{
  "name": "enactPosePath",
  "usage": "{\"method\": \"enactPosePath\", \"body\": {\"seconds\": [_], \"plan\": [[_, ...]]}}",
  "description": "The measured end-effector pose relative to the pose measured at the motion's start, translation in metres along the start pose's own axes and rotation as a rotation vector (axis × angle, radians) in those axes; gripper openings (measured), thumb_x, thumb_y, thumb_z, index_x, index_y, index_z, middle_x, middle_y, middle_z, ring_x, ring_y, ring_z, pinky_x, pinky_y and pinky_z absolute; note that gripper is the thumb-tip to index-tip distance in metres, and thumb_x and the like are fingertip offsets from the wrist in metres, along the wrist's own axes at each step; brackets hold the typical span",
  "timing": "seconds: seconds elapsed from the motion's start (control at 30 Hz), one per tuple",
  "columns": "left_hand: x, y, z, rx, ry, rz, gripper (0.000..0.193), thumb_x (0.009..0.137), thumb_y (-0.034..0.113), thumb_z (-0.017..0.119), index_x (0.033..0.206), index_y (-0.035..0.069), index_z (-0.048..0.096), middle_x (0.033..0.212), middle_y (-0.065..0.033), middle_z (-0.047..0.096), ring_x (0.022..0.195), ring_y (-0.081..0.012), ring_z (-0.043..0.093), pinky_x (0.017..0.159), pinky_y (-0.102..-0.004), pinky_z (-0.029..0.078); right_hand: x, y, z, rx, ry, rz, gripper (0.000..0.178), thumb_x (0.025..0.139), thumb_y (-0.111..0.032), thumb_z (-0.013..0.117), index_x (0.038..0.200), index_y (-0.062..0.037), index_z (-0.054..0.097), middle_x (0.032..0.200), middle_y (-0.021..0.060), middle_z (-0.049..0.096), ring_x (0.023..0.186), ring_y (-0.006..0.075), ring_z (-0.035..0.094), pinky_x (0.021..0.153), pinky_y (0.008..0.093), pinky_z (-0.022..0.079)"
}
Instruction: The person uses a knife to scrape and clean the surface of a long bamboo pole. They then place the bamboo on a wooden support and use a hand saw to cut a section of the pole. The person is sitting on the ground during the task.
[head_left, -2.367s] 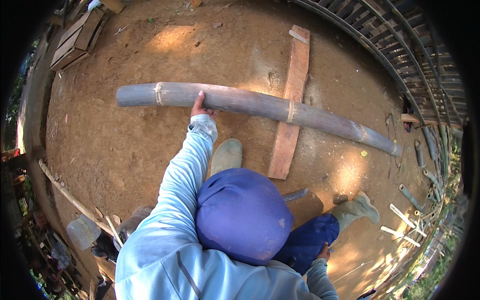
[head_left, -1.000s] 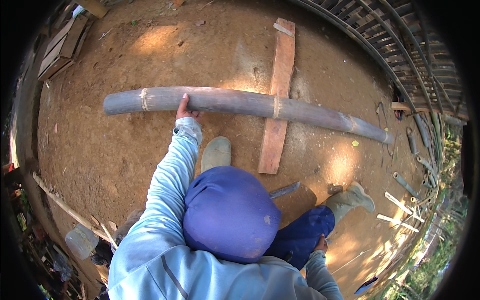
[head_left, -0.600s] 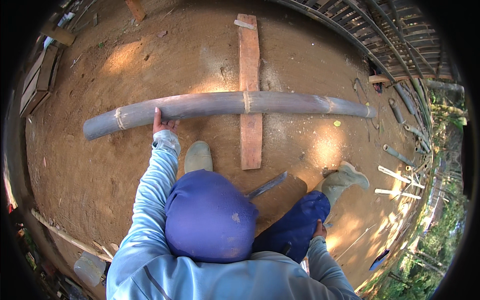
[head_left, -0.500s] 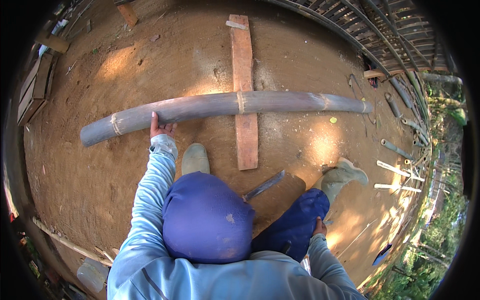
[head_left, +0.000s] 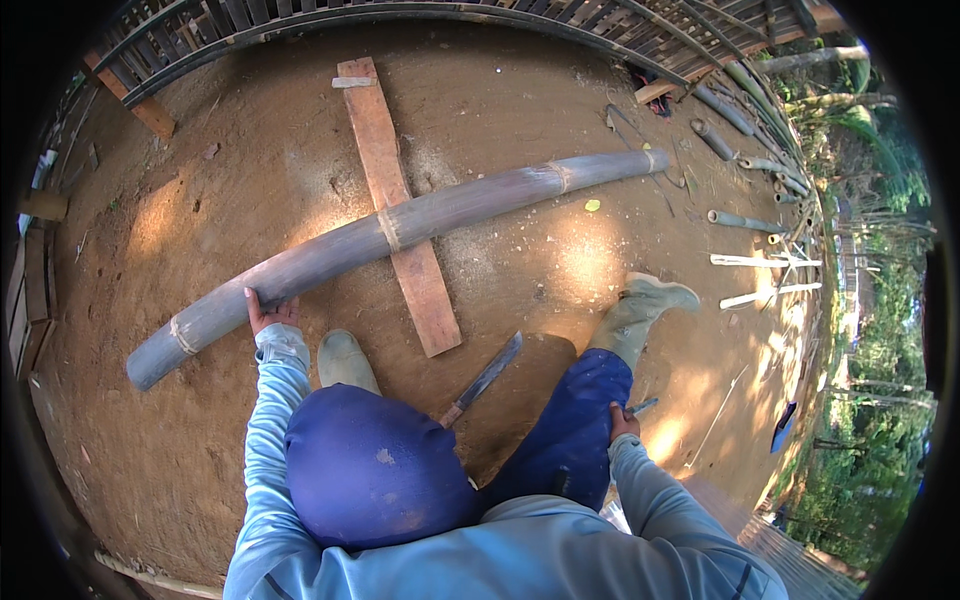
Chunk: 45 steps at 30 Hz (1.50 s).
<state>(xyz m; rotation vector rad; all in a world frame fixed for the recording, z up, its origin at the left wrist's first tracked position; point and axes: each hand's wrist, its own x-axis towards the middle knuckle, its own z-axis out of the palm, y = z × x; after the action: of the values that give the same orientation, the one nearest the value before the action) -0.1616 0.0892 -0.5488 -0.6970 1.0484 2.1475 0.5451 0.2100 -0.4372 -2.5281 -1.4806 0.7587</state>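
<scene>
A long thick bamboo pole [head_left: 310,260] with pale node rings lies slantwise across a reddish wooden plank [head_left: 425,300] on the ground. My left hand [head_left: 274,312] is closed on the near side of the pole by its left end, the thumb up against it and the other fingers partly hidden beneath. At my right knee, my right hand [head_left: 625,420] is closed around a slim grey-blue object [head_left: 644,405], mostly hidden, whose kind I cannot make out. Between my legs lies a machete [head_left: 490,372], its handle toward me.
A small pale wood piece [head_left: 353,82] rests on the plank's far end. Several cut bamboo lengths [head_left: 740,220] lie at the right. A slatted bamboo structure [head_left: 330,18] spans the back, with a wooden post [head_left: 145,110]. A wooden crate [head_left: 38,285] stands far left.
My view has turned, so the pole and plank appear more tilted and farther left. More of the slim object in my right hand shows. Both hands keep their places.
</scene>
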Motion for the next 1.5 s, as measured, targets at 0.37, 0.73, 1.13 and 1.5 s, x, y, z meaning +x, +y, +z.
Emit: {"method": "enactPosePath", "body": {"seconds": [0.37,0.73,1.13,1.5], "plan": [[0.008,0.012,-0.02,0.332,0.198,0.061,0.086,0.073,0.069,0.066,0.132,0.011,0.046,0.119,-0.0072,0.059,0.105,-0.0236,0.06,0.087,-0.0408,0.039,-0.021,-0.033,-0.004,-0.005,0.01,-0.025,0.064,0.08,-0.052,0.062,0.096,0.0093,0.067,0.091,0.0242,0.068,0.087,0.034,0.065,0.083,0.0377,0.048],[-0.008,-0.011,-0.077,0.17,0.203,0.025,0.086,0.071,0.065,0.071,0.133,0.012,0.043,0.122,-0.0136,0.056,0.106,-0.0324,0.057,0.082,-0.0454,0.045,-0.029,-0.054,-0.014,0.009,-0.038,0.014,0.064,0.081,-0.053,0.062,0.101,0.0075,0.069,0.093,0.0248,0.069,0.092,0.0353,0.066,0.087,0.0376,0.048],[-0.014,0.009,-0.044,0.067,0.134,0.116,0.062,0.076,0.044,0.075,0.127,0.017,0.05,0.12,-0.0026,0.059,0.109,-0.0247,0.056,0.092,-0.0435,0.046,-0.021,-0.049,-0.01,-0.02,-0.002,0.028,0.064,0.08,-0.054,0.062,0.098,0.0071,0.07,0.092,0.0248,0.07,0.092,0.0347,0.067,0.087,0.0372,0.048],[-0.047,0.013,-0.05,-0.061,0.198,0.034,0.081,0.07,0.055,0.078,0.133,0.017,0.046,0.134,-0.0052,0.05,0.121,-0.0291,0.048,0.097,-0.0523,0.041,-0.016,-0.049,-0.009,-0.028,-0.064,0.086,0.065,0.079,-0.055,0.062,0.1,0.0059,0.07,0.095,0.0249,0.069,0.096,0.0349,0.066,0.089,0.0371,0.047]]}}
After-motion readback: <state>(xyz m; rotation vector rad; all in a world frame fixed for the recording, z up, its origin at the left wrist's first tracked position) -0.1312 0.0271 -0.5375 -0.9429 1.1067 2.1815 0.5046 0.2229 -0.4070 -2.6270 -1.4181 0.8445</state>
